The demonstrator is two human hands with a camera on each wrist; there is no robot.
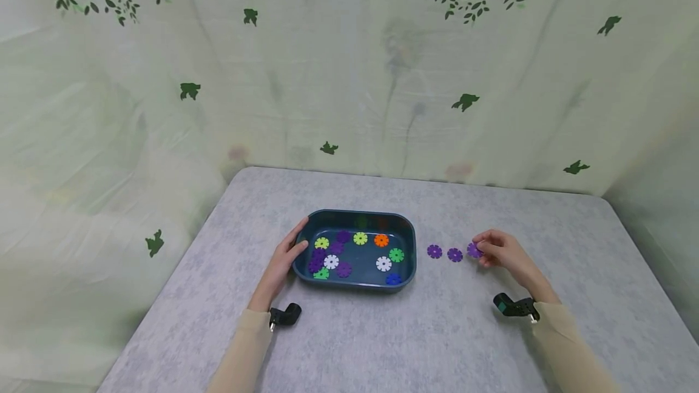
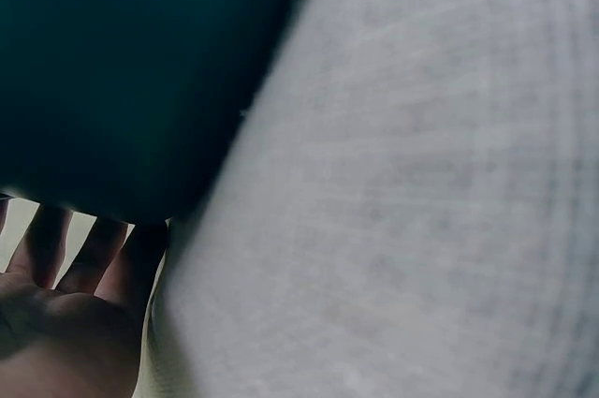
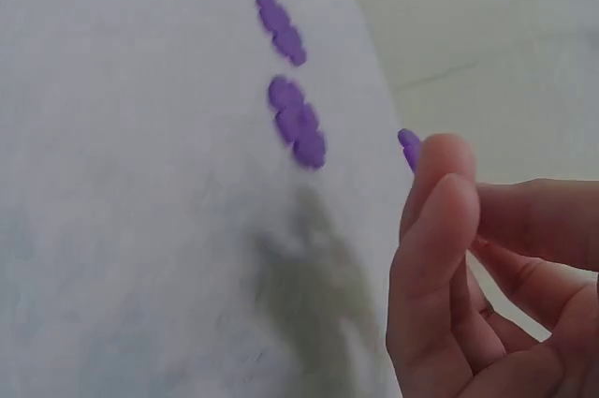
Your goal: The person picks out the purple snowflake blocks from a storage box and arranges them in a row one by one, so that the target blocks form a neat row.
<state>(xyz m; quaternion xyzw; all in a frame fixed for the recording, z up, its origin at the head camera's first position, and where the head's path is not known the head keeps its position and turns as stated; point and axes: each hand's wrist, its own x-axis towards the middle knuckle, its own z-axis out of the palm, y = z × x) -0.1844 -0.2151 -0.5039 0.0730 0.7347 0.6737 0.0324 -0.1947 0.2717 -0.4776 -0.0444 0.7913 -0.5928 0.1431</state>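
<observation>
In the head view my left hand (image 1: 284,256) holds the left end of a dark teal tray (image 1: 349,287), the thumb at its rim and the fingers along its outer wall. The left wrist view shows those fingers (image 2: 92,253) against the tray's dark side (image 2: 122,70). My right hand (image 1: 505,255) pinches a purple notched plastic disc (image 1: 474,250) between thumb and fingertips, above the table right of the tray. Only a sliver of this disc (image 3: 409,147) shows past the fingertips in the right wrist view. Two more purple discs (image 1: 434,251) (image 1: 455,255) lie in a row between tray and hand.
Inside the tray lie several notched discs: purple (image 1: 344,269), white (image 1: 384,264), yellow (image 1: 360,238), green (image 1: 396,255), orange (image 1: 381,240) and blue (image 1: 393,279). The grey table (image 1: 382,344) backs onto a leaf-printed curtain (image 1: 349,77). Each wrist carries a small black camera (image 1: 286,315).
</observation>
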